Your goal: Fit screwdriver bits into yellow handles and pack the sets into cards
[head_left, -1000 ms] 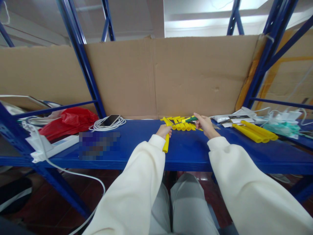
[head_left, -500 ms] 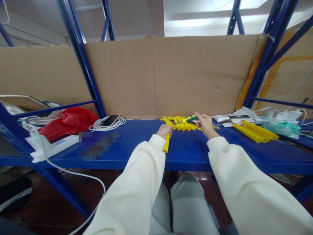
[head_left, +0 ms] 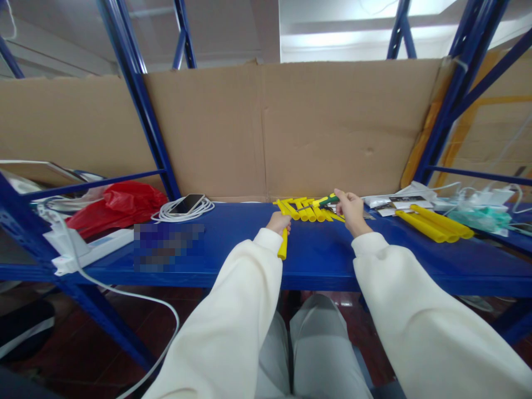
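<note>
My left hand (head_left: 279, 223) is closed around a yellow tube (head_left: 283, 247), whose lower end sticks out below the fist toward the shelf's front edge. In my right hand (head_left: 348, 207) is a screwdriver (head_left: 325, 201) with a green and yellow handle, gripped by its back end. Its thin shaft points left toward my left hand; whether the tip touches the tube I cannot make out. Behind the shaft several more yellow tubes (head_left: 311, 214) lie side by side on the blue shelf (head_left: 322, 249).
At the right lie several long yellow tubes (head_left: 432, 223) beside white packets and a green plastic bag (head_left: 480, 219). Leftward are a phone (head_left: 188, 204) on a coiled white cable, a red bag (head_left: 120, 205) and a white power strip (head_left: 106, 248). A cardboard panel (head_left: 324, 127) stands behind.
The screwdriver in my right hand has drawn back slightly to the right, and its tip is farther from my left hand. The left hand holds the tube almost unmoved.
</note>
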`<control>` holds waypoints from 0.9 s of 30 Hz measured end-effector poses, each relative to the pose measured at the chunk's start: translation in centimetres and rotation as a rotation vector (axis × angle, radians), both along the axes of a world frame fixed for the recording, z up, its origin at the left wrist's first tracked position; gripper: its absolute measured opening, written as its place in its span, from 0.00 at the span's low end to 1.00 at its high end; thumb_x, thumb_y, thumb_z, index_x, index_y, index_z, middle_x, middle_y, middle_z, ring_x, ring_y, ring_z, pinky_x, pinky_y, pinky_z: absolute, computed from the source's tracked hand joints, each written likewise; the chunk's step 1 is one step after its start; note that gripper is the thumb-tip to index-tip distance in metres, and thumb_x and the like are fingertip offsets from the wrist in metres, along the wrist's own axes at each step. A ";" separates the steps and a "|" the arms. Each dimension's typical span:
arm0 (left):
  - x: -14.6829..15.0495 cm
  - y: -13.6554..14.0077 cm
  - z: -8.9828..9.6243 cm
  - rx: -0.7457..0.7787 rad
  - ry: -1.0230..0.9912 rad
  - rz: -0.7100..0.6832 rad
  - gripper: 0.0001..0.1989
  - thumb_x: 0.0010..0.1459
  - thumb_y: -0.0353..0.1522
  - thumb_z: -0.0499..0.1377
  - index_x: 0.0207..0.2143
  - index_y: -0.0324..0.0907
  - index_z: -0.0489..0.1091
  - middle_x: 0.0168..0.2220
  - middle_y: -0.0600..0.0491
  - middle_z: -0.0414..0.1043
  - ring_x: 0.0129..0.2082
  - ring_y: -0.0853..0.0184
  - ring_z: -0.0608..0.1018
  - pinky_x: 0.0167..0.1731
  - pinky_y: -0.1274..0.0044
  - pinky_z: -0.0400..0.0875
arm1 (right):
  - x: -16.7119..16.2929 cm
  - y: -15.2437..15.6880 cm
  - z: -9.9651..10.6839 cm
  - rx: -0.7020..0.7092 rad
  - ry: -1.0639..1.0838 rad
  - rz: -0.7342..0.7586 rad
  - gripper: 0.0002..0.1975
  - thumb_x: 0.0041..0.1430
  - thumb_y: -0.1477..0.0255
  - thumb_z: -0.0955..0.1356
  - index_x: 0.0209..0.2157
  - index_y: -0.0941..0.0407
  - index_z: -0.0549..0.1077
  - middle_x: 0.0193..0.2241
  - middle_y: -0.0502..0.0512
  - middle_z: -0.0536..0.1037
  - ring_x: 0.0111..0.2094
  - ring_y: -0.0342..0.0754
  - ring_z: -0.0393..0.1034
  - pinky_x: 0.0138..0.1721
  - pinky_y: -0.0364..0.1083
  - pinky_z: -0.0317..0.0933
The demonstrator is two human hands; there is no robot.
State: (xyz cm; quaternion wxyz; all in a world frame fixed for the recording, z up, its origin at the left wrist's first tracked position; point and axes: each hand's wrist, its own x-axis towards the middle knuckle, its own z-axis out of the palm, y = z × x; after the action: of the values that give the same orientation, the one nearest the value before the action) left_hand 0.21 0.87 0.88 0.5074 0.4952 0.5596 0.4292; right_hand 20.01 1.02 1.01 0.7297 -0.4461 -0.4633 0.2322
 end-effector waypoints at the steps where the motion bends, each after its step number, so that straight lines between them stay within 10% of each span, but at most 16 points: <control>1: -0.1 0.0 0.0 0.004 0.018 0.017 0.05 0.57 0.22 0.56 0.31 0.39 0.66 0.13 0.62 0.55 0.10 0.75 0.60 0.13 0.82 0.53 | 0.2 0.1 0.1 0.013 0.029 -0.025 0.24 0.51 0.57 0.72 0.19 0.51 0.55 0.06 0.43 0.61 0.09 0.39 0.54 0.11 0.39 0.48; 19: -0.2 -0.1 0.1 0.047 0.008 -0.015 0.08 0.60 0.20 0.50 0.32 0.36 0.65 0.13 0.62 0.54 0.11 0.76 0.59 0.14 0.82 0.54 | -0.5 -0.7 -0.1 -0.308 -0.248 0.064 0.20 0.58 0.63 0.70 0.19 0.55 0.61 0.09 0.47 0.66 0.10 0.37 0.58 0.12 0.37 0.50; 27: -0.2 0.2 -0.1 0.052 0.027 -0.017 0.07 0.59 0.22 0.51 0.37 0.33 0.68 0.14 0.62 0.55 0.12 0.75 0.61 0.15 0.82 0.56 | 0.0 0.4 -1.6 -0.556 -0.671 0.320 0.22 0.53 0.56 0.72 0.18 0.58 0.67 0.13 0.52 0.71 0.12 0.38 0.59 0.13 0.38 0.50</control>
State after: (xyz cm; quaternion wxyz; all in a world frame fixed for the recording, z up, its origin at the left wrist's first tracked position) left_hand 0.05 1.10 0.75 0.4905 0.5186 0.5509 0.4324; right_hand 20.05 1.47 -0.61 0.3472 -0.5982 -0.6570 0.3000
